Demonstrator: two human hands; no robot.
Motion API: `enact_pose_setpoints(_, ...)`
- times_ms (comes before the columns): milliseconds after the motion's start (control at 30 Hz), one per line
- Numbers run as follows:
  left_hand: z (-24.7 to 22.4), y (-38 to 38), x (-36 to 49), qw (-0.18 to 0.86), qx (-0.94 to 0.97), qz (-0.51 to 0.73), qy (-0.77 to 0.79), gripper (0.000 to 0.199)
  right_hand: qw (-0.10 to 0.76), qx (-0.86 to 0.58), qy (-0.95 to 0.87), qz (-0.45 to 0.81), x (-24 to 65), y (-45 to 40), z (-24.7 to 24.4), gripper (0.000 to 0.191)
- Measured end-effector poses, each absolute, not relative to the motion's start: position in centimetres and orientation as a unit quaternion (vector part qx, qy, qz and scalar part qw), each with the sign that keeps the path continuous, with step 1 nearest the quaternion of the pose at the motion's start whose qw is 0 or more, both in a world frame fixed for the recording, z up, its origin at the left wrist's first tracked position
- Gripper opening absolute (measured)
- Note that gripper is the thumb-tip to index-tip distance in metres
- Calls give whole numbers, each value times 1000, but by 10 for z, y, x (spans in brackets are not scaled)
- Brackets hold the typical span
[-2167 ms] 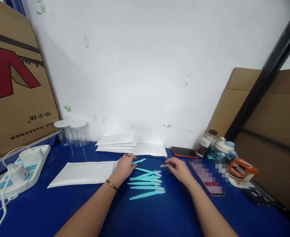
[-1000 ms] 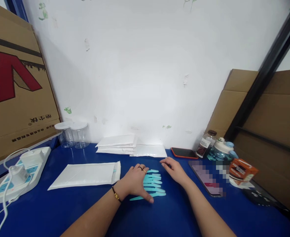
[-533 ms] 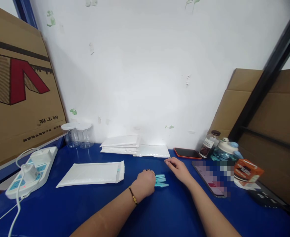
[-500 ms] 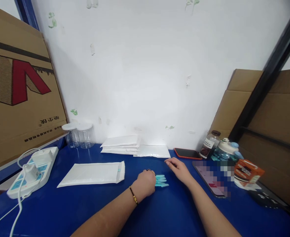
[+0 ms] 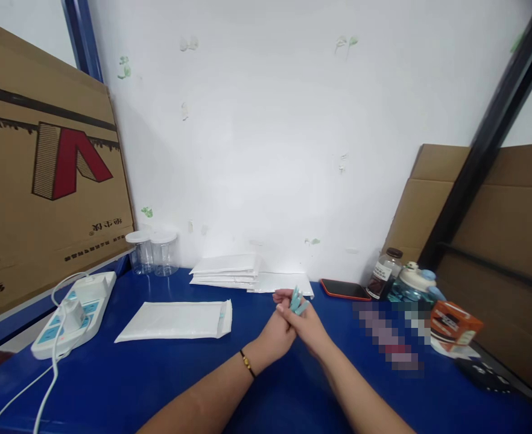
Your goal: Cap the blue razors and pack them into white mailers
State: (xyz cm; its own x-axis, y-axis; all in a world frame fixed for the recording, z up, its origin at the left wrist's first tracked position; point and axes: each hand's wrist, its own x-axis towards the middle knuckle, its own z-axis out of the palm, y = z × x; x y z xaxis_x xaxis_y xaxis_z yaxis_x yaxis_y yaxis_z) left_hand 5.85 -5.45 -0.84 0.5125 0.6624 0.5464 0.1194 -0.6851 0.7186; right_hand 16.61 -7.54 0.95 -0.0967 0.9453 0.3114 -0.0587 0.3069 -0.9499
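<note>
My left hand (image 5: pixel 272 337) and my right hand (image 5: pixel 309 328) meet above the blue table (image 5: pixel 193 386), pressed together in front of me. A bunch of slim light-blue sticks (image 5: pixel 297 301) pokes up between them. My left fingers are closed and partly hidden by the right hand. My right hand curls around the bunch, its thumb lying across the left hand. The lower ends of the sticks are covered. To the left lies a white padded envelope (image 5: pixel 173 319), its flap end toward my hands.
A stack of white padded envelopes (image 5: pixel 225 268) rests against the wall, beside two clear jars (image 5: pixel 164 259). A power strip (image 5: pixel 98 313) lies left. At right are a phone (image 5: pixel 345 289), a brown-capped bottle (image 5: pixel 381 277), a blue bottle (image 5: pixel 413 283) and an orange box (image 5: pixel 453 325).
My left hand has lifted the light-blue sticks off the table, and they now point upward. My right hand has moved left and closed against it. The view has shifted slightly.
</note>
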Motion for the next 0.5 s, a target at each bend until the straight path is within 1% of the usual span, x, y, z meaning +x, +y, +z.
enact_pose_setpoints(67, -13, -56, 60, 353, 803, 421, 231, 51, 573, -415, -567, 422, 158, -77, 10, 37)
enact_pose_setpoints(133, -14, -56, 54, 390, 810, 373, 232, 57, 582, -425, -553, 419, 159, -78, 10, 36)
enact_pose_setpoints(167, -12, -54, 48, 391, 817, 348, 241, 63, 587, -418, -551, 421, 162, -78, 10, 36)
enact_pose_setpoints(233, -3, -50, 26, 352, 834, 314, 285, 76, 601, -401, -547, 422, 170, -79, 10, 36)
enact_pose_setpoints(300, 11, -43, -7, 275, 832, 316, 365, 85, 622, -397, -537, 409, 179, -81, 10, 38)
enact_pose_setpoints(367, 24, -34, -48, 195, 839, 278, 426, 102, 628, -411, -529, 396, 186, -83, 7, 41)
enact_pose_setpoints(433, 30, -26, -89, 152, 838, 183, 491, 124, 622, -426, -531, 387, 190, -86, 1, 42)
enact_pose_setpoints(500, 31, -20, -125, 155, 816, 59, 554, 132, 629, -431, -524, 380, 192, -88, -5, 40)
